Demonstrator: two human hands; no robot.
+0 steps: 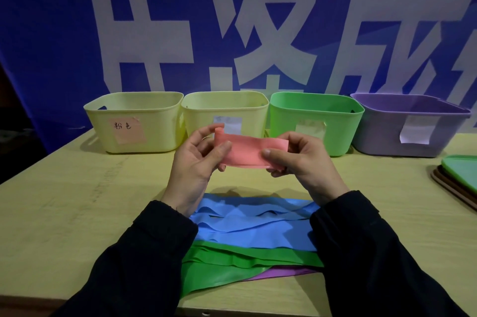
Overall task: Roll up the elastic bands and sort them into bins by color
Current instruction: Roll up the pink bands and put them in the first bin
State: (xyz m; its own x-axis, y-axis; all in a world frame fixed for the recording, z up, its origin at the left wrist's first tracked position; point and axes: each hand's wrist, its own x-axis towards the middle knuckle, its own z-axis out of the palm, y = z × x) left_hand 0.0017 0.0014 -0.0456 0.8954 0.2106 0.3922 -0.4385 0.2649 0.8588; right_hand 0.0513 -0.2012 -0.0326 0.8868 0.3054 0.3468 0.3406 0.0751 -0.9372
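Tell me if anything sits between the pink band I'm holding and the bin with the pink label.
Nothing visible does. The flat pink elastic band, held between the left hand and right hand, hangs above bare table, and the pale yellow plastic bin with the pink note stands open-topped, behind and to the left.

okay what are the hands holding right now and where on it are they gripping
Both hands hold the pink band: the left hand pinches its left end, the right hand its right end, thumbs in front.
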